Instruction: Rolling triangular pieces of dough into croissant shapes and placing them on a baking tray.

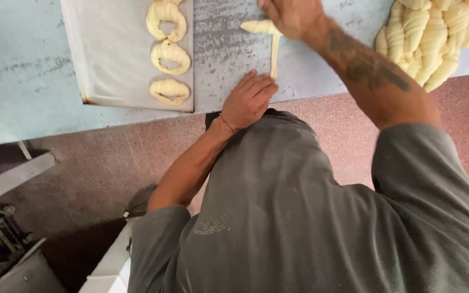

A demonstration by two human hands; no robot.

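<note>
At the nine o'clock side of the counter [23, 65] lies a baking tray [109, 59] lined with paper, and along its right edge sit three shaped crescents [169, 54] of pale dough, stacked from twelve o'clock down to six. Just right of the tray, on the bare floured metal, the left hand [248, 100] lies flat with fingers nearly straight and together; its fingertips press down on the near end of a thin dough strip [273, 51]. It grips nothing, only pins the tail. The strip runs up toward twelve o'clock, where it thickens into a partly rolled end under the right hand [291, 16]. That hand is loosely curled over the roll (how tightly it closes cannot be told, since the frame edge cuts off the fingers). At two o'clock, well apart from both hands, a heap of rolled dough pieces [427, 38] waits.

The step in hand looks like stretching one piece lengthwise. The next move would likely call for bending it into a crescent and setting it on the tray below the last one, without tearing the thin tail.
</note>
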